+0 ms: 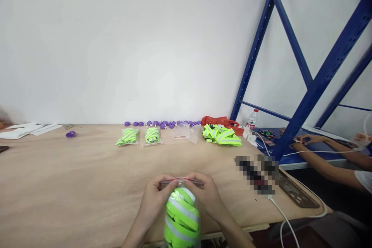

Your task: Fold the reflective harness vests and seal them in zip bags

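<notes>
Both hands pinch the top edge of a clear zip bag (182, 217) at the table's front edge. Inside it lies a rolled neon-green strap with silvery reflective stripes. My left hand (155, 195) grips the left part of the red-lined zip strip, thumb on the near side. On the right part of the strip, my right hand (207, 193) is closed in the same way. Farther back are a bagged green strap (128, 136), another bagged strap (152, 135), flat clear bags (186, 131) and a pile of loose green straps (222, 135).
A row of purple round pieces (171, 124) lines the wall, with one purple piece (70, 134) apart. At right are a red plastic bag (216, 121), a bottle (252, 119), a blurred-out device (255, 176) with a white cable and a blue rack post (314, 85). Beyond it, another person's arms (322, 159) show.
</notes>
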The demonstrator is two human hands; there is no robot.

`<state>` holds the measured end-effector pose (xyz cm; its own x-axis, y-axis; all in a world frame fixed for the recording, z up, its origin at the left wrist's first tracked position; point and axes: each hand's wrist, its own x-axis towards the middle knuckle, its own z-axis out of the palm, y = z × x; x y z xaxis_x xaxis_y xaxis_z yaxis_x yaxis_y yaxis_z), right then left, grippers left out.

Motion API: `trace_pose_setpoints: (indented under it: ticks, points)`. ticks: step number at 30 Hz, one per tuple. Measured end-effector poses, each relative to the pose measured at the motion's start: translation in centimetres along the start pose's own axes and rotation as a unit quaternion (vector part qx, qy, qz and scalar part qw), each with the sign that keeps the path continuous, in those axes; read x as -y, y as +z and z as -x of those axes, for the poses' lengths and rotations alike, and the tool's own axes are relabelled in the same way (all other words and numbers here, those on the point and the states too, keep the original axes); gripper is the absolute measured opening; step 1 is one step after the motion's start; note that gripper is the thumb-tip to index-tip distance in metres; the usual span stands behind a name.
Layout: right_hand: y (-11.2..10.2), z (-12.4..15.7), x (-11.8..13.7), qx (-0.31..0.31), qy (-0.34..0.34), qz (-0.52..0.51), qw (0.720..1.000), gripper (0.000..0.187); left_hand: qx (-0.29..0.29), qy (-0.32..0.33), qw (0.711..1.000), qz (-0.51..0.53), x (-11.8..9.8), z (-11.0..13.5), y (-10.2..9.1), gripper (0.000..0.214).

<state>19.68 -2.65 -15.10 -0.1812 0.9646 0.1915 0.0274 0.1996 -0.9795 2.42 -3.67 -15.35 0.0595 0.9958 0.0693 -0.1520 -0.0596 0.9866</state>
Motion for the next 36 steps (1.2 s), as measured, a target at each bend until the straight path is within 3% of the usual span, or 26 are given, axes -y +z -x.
trace_pose_setpoints:
  ticks: [8, 13, 18, 23, 27, 33, 36]
  points:
    - [0.0, -0.3, -0.2, -0.015, -0.003, -0.005, 1.000, 0.037, 0.027, 0.007, 0.999, -0.019, -0.2, -0.4, -1.3, 0.044]
    - [-0.4, -0.6, -0.6, -0.002, -0.012, 0.032, 0.999, 0.035, 0.040, 0.032, 0.995, -0.083, -0.4, -0.4, -2.4, 0.036]
    - [-1.1, -1.1, -0.3, -0.022, -0.010, 0.007, 1.000, 0.045, 0.033, 0.063, 0.986, -0.150, -2.0, -2.0, -2.7, 0.028]
    - [-3.7, -1.4, 0.3, -0.106, -0.014, -0.022, 0.994, 0.060, -0.016, 0.099, 0.982, -0.160, -5.7, -7.2, -3.7, 0.037]
    - [-5.4, -1.3, 0.0, -0.122, -0.005, -0.029, 0.992, 0.061, -0.054, 0.150, 0.979, -0.127, -7.6, -13.1, -4.3, 0.051]
    - [-6.3, -0.7, -1.1, -0.128, 0.022, -0.025, 0.991, 0.061, -0.087, 0.174, 0.964, -0.183, -6.8, -22.7, -4.1, 0.045]
    - [-7.5, 0.2, -1.4, -0.119, 0.045, -0.013, 0.992, 0.059, -0.103, 0.184, 0.948, -0.240, -4.9, -25.5, -3.9, 0.037]
